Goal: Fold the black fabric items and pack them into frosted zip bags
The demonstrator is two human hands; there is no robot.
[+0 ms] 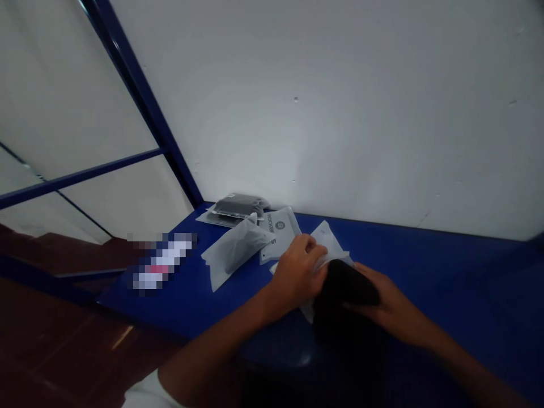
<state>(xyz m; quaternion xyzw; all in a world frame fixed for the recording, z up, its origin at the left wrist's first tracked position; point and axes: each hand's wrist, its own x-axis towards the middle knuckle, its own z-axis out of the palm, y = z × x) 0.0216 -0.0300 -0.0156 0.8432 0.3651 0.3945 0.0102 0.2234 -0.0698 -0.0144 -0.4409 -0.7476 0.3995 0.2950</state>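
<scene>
My left hand (297, 271) is closed on the edge of a whitish plastic bag (329, 238), fingers curled at its opening. My right hand (389, 300) grips a dark black item (351, 283) with a rounded end, thumb on one side and fingers on the other. The black item lies against the bag's opening; whether part of it is inside cannot be made out. Its exact kind is lost in shadow. Just beyond my left hand lies a flat pale packet (280, 226) with printed lettering and a round logo.
A frosted bag (238, 249) rests left of the printed packet on the blue table (446, 266). Behind it are dark items in clear packaging (238, 205). A blurred-out object (164, 263) lies near the left edge. A white panel (340, 124) rises behind, with a blue metal frame (140, 85) at left.
</scene>
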